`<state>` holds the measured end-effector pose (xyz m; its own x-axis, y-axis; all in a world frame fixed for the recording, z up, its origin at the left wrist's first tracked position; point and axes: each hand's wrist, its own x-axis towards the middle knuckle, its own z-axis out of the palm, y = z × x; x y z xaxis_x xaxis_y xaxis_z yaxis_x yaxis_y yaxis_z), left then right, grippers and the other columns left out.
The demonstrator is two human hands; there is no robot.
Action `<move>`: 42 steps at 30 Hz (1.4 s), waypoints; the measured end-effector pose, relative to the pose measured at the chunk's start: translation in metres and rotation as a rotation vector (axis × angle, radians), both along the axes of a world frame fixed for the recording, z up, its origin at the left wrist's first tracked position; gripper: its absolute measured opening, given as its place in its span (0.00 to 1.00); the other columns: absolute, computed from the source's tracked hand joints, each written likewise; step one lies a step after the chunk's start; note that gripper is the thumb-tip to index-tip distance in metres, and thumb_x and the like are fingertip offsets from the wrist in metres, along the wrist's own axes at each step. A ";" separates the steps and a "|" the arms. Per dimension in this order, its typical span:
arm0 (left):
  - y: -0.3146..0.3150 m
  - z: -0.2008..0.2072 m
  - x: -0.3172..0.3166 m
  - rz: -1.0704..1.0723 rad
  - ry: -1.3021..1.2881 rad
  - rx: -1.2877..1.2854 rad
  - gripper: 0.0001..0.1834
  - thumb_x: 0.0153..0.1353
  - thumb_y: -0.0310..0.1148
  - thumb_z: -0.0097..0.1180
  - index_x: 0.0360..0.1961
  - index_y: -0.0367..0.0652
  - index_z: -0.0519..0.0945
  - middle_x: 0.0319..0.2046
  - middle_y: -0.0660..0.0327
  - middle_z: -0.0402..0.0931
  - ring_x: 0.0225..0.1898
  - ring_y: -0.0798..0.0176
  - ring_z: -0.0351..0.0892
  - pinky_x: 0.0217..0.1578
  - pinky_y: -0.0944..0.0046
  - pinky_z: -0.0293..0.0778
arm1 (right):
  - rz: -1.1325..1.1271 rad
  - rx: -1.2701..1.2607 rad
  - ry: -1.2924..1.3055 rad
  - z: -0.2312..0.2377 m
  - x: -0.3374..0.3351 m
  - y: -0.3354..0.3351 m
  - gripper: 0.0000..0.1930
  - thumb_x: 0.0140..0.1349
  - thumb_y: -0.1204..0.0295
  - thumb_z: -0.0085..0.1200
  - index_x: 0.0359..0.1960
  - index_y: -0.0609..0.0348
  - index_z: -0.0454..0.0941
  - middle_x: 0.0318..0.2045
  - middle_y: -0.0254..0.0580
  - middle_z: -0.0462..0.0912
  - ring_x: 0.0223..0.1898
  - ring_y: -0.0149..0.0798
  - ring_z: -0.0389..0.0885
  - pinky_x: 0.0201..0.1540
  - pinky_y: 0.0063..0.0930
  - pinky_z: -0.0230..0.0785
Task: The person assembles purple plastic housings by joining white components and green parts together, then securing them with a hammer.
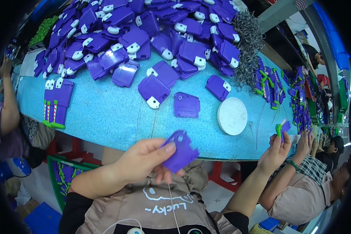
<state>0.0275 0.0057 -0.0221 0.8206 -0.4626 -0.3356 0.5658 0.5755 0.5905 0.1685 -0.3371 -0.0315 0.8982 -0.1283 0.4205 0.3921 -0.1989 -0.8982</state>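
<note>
My left hand [142, 160] pinches a flat purple plastic shell piece [179, 153] between thumb and fingers, just over the table's near edge. Farther right, my right hand [273, 153] is raised with its fingers closed on a small purple and green plastic part [279, 130]. Fingers cover much of that part. A similar purple shell [186, 105] lies on the blue table beyond my left hand, hollow side up. Beside it rests a round white lid-like disc [232, 116]. Purple shells with white ends [154, 91] lie near it.
A large heap of purple and white shells [144, 37] covers the far table, beside a tangle of grey wire pieces [247, 37]. Purple-green parts [268, 82] lie right. Assembled pieces [58, 101] sit left. Co-workers sit on both sides; one hand [304, 144] is close to mine.
</note>
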 end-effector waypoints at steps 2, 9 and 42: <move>-0.016 0.006 0.003 0.098 0.011 -0.035 0.17 0.66 0.38 0.42 0.47 0.34 0.70 0.36 0.55 0.78 0.31 0.69 0.79 0.27 0.74 0.74 | 0.204 -0.055 -0.248 0.009 -0.043 0.059 0.17 0.58 0.75 0.52 0.48 0.61 0.64 0.41 0.45 0.75 0.42 0.38 0.74 0.47 0.30 0.65; -0.029 0.009 0.007 0.534 -0.340 0.235 0.18 0.64 0.35 0.47 0.51 0.34 0.66 0.36 0.50 0.78 0.34 0.63 0.79 0.33 0.68 0.76 | 0.969 -0.255 -0.259 0.003 -0.079 0.147 0.21 0.45 0.72 0.63 0.43 0.58 0.71 0.32 0.39 0.79 0.33 0.39 0.77 0.33 0.30 0.65; -0.011 0.025 -0.019 0.016 -0.491 0.630 0.10 0.58 0.32 0.54 0.36 0.37 0.72 0.20 0.57 0.73 0.20 0.58 0.73 0.21 0.64 0.67 | 0.524 -0.544 -0.433 0.027 -0.079 0.154 0.19 0.48 0.82 0.58 0.39 0.51 0.66 0.32 0.35 0.77 0.30 0.37 0.77 0.34 0.30 0.62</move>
<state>0.0081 -0.0048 0.0030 0.9476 -0.2928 -0.1280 0.1507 0.0563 0.9870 0.0891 -0.1830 -0.0041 0.5319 0.5747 0.6219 0.8385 -0.2551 -0.4815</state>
